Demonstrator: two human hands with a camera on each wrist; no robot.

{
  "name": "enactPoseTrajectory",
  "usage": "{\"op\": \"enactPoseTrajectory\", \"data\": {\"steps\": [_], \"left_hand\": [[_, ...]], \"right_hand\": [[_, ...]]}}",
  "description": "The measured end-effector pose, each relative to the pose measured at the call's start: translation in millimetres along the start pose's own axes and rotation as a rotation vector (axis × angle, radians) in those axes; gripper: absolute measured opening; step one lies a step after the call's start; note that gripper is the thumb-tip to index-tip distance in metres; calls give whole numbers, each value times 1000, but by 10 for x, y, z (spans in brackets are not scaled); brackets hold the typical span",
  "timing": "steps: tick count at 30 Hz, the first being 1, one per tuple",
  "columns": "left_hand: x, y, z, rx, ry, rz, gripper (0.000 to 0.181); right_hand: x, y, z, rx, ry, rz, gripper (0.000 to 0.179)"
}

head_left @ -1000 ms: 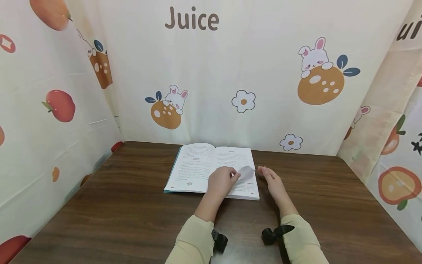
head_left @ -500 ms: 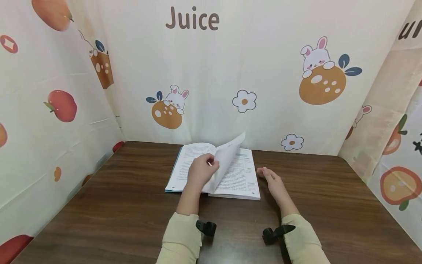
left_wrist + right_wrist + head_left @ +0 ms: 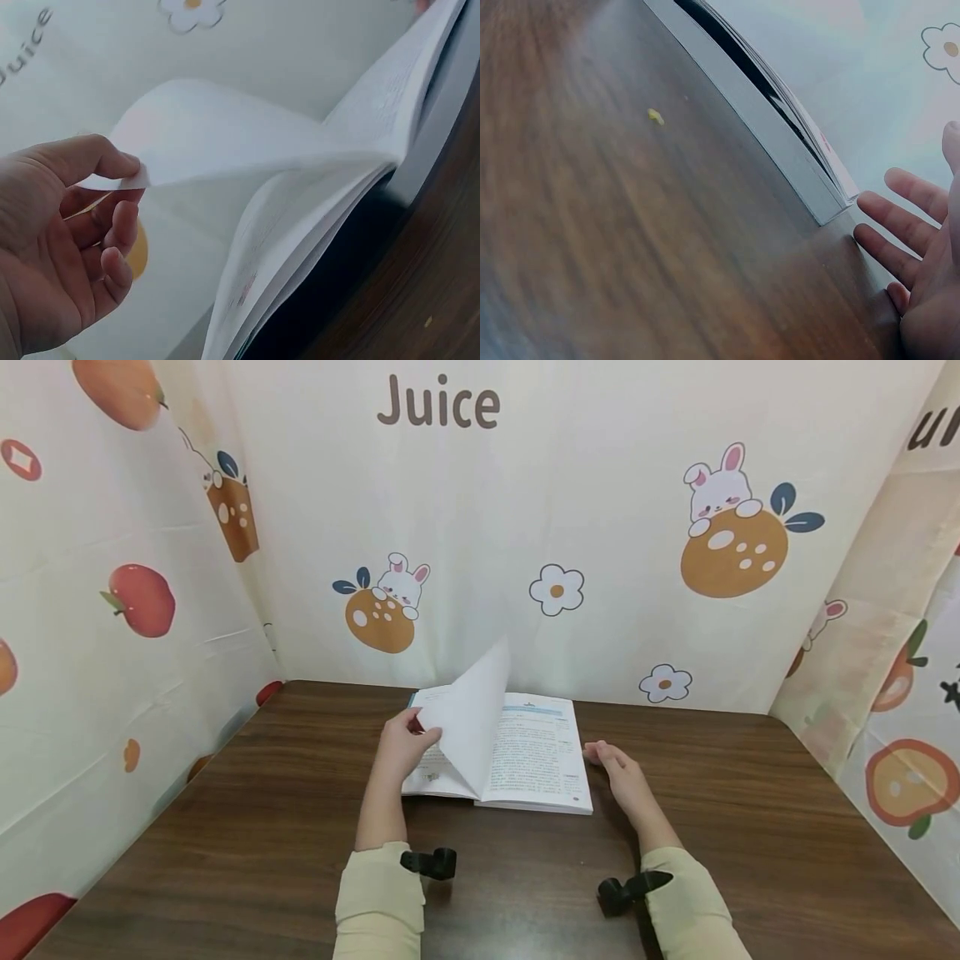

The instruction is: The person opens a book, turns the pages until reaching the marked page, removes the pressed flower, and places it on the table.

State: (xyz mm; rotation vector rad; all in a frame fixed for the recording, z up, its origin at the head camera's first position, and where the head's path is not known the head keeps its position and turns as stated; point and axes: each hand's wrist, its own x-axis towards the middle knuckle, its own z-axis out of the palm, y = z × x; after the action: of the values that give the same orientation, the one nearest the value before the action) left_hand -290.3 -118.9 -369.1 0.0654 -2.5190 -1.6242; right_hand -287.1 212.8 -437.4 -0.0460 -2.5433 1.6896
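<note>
An open book (image 3: 528,752) with printed pages lies on the brown table. My left hand (image 3: 399,747) pinches the outer edge of one raised page (image 3: 476,714) between thumb and forefinger; that page stands curved over the book's left half. In the left wrist view the thumb and forefinger of the hand (image 3: 75,232) grip the page's corner, while the other fingers curl loosely. My right hand (image 3: 621,781) rests beside the book's right edge with relaxed, extended fingers. The right wrist view has the fingertips (image 3: 868,201) close to the book's corner; whether they touch it I cannot tell.
The wooden table (image 3: 262,860) runs up to a pale printed curtain (image 3: 480,527) right behind the book. More curtain hangs at the left and right sides. A tiny yellow speck (image 3: 655,116) lies on the table in the right wrist view.
My left hand has moved leftward, carrying the pinched page from the book's right half across to the left. The right-hand page underneath is now uncovered. My right hand has stayed in place.
</note>
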Motion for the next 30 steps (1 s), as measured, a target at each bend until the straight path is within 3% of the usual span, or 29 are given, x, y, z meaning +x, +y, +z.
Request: {"op": "enactPoseTrajectory", "data": {"steps": [8,17,24,27,30], "left_hand": [[16,-209,-192,3,-20,-164,36],[-29,-460,-326,36,-20,-240,37],[-116,-523,-406,273,-54,-320,29],[-144,-539,-423,367,-100,-323,23],[-159,-545,-415,401,-125,-316,20]], "right_hand": [[-6,-11,-8,-17,-3,33,69],[-15,-13,3,-11,-2,32,61],[3,-3,10,-17,2,28,64],[10,4,11,-15,4,29,64],[13,14,11,-11,2,24,64]]}}
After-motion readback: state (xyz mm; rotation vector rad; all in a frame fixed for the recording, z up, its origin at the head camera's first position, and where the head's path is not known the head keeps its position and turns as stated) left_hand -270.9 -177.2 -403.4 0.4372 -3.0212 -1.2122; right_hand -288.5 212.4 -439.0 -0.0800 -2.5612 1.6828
